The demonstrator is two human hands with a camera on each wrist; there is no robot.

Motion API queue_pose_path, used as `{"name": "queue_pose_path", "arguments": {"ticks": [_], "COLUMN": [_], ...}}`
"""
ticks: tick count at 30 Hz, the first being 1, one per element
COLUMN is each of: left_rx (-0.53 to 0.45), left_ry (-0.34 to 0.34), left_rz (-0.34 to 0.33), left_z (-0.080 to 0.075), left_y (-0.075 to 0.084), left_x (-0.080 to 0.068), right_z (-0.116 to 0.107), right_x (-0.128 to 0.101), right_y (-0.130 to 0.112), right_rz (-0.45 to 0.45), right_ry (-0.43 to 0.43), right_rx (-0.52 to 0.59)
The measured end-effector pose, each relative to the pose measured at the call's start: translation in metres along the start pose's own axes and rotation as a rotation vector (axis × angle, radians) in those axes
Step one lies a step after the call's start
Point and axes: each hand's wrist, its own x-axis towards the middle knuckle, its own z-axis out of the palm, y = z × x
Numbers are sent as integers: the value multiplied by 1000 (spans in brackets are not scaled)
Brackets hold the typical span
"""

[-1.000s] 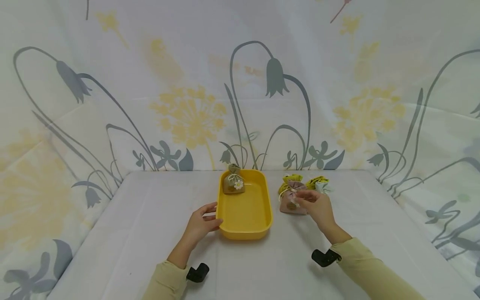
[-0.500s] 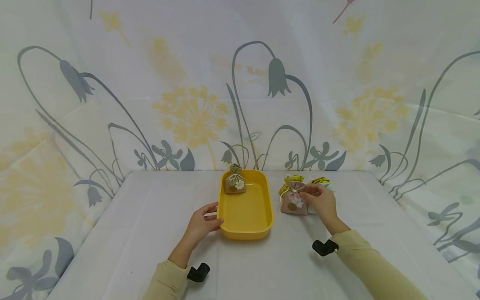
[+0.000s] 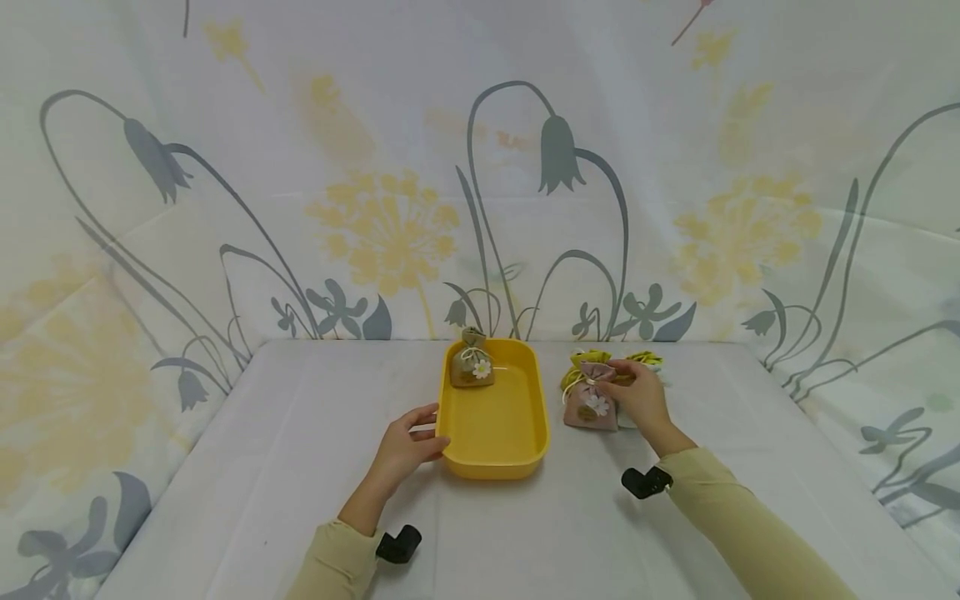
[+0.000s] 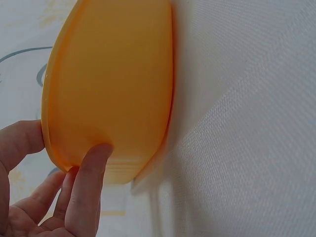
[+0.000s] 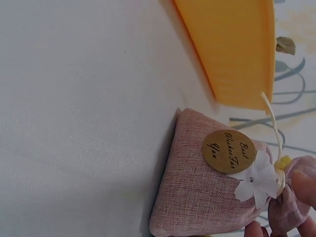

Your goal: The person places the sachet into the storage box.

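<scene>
My right hand point(image 3: 641, 398) pinches the gathered neck of a pink drawstring pouch point(image 5: 197, 187). A white fabric flower point(image 5: 256, 180) and a round brown "Best Wishes For You" sticker point(image 5: 228, 151) decorate its front, with a cream cord around the neck. The pouch looks upright, its base at the white cloth. At the left, my left hand point(image 3: 401, 446) rests its fingers and thumb against the outside of a yellow tray point(image 3: 491, 471), close to its near-left corner. Inside the tray's far-left corner stands a green-brown pouch point(image 3: 471, 372) with a white flower.
Behind the pink pouch are a yellow-green pouch point(image 3: 588, 357) and a pale pouch, partly hidden by my right hand, near yellow-green fabric point(image 3: 647, 358). A white cloth covers the table point(image 3: 525, 542). A flower-printed curtain point(image 3: 375, 125) hangs behind.
My right hand has shifted slightly up onto the pink pouch's neck, fingers now around it. My left hand and the tray stay in place.
</scene>
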Motion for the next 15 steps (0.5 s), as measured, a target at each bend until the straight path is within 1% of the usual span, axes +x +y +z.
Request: {"name": "queue_pose_path", "arguments": {"ticks": [3, 6, 10, 15], "left_rx": [3, 3, 0, 3], "left_ry": [2, 0, -4, 1], "left_rz": [1, 2, 6, 7], "left_z": [0, 0, 0, 1], "left_y": [0, 0, 0, 1], "left_x": [0, 0, -1, -1], "right_z": [0, 1, 3, 5], "right_x": [4, 7, 10, 13], "right_y": [0, 1, 3, 7], "right_rz": [35, 30, 5, -1], "right_ry": [-48, -77, -100, -101], "right_rx": [-29, -51, -45, -59]}}
